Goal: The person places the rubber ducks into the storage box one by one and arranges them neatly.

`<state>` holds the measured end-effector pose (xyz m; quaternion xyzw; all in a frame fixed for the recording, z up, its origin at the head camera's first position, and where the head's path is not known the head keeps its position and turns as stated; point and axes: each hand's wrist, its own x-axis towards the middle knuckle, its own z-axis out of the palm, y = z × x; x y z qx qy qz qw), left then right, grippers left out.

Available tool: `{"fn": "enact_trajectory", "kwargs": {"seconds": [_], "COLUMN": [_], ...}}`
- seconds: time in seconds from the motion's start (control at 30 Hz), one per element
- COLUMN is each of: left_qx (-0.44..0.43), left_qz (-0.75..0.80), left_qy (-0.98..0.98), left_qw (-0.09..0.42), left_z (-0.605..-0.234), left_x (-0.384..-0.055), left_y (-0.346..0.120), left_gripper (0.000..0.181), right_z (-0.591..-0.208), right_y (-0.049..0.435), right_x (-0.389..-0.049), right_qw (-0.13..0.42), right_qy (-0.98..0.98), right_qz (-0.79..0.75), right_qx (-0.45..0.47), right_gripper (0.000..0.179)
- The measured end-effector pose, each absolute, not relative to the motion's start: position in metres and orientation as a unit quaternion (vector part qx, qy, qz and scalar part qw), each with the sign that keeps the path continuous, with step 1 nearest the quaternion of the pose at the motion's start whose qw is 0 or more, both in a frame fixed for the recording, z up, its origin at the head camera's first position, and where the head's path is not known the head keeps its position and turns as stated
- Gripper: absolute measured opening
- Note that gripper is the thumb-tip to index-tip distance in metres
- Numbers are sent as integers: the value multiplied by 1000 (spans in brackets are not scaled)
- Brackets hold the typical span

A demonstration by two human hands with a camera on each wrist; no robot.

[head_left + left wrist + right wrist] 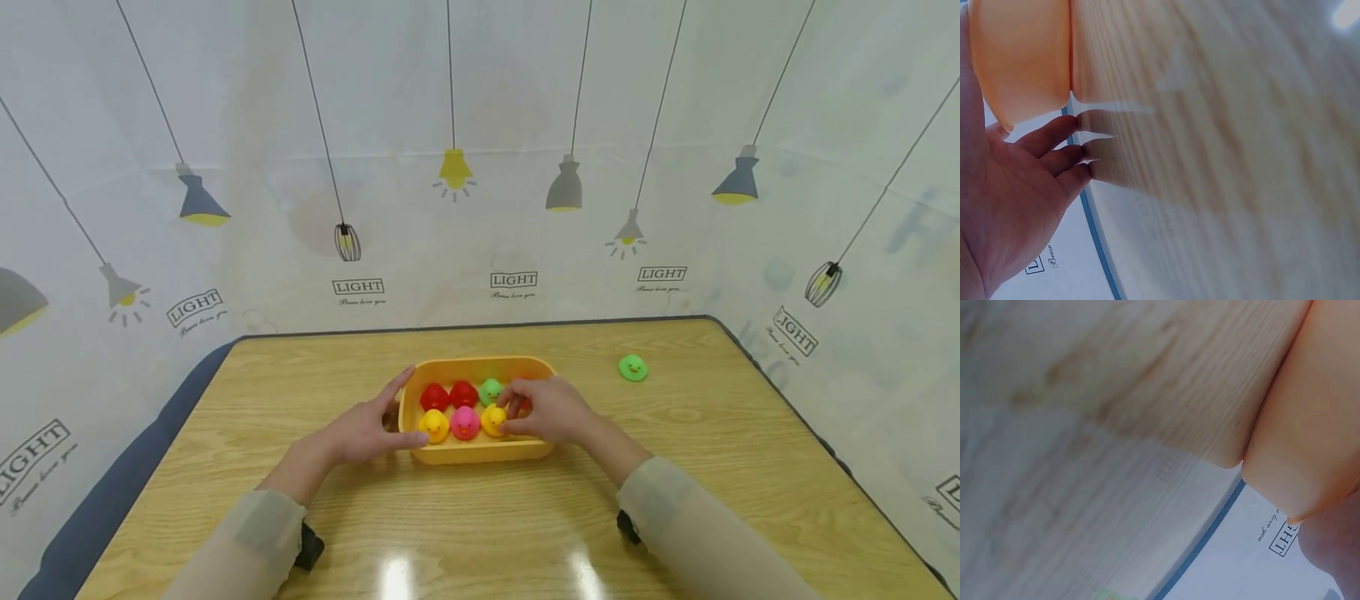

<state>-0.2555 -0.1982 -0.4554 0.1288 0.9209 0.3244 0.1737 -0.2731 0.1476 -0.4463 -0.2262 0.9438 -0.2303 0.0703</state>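
A shallow yellow plastic bin holds rubber ducks in two rows. My left hand spans its left end, thumb at the front rim and index finger at the back corner; in the left wrist view the other fingers reach down beside the bin to the table. Inside the bin's right half, my right hand pinches a yellow duck between thumb and index finger. Left of that duck sit a pink duck and another yellow duck. Behind are red ducks and a green duck; my right hand partly covers one red duck.
A green duck lies on the wooden table to the right of the bin, toward the back. A white curtain printed with lamps surrounds the table's back and sides. The bin's right wall fills the right wrist view's right side.
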Motion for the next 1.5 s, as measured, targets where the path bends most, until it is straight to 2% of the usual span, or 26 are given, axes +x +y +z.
{"fn": "enact_trajectory", "kwargs": {"seconds": [0.37, 0.63, 0.87, 1.07, 1.5], "left_qx": [119, 128, 133, 129, 132], "left_qz": [330, 326, 326, 329, 323], "left_qy": [919, 920, 920, 919, 921], "left_qw": [178, 176, 175, 175, 173], "left_z": [-457, -458, -457, -456, -458], "left_x": [-256, -258, -257, -256, -257], "left_y": [-198, -199, -198, -199, -199], "left_gripper": [119, 120, 120, 119, 119], "right_z": [-445, -443, -433, -424, -431], "right_y": [149, 157, 172, 200, 286], "right_x": [-272, -272, -270, -265, -258], "right_qw": [60, 74, 50, 35, 18], "right_qy": [936, 896, 887, 895, 911], "right_qz": [-256, -361, -382, -374, -362], "right_qx": [-234, -249, -254, -239, -199], "right_gripper": [28, 30, 29, 30, 28]}}
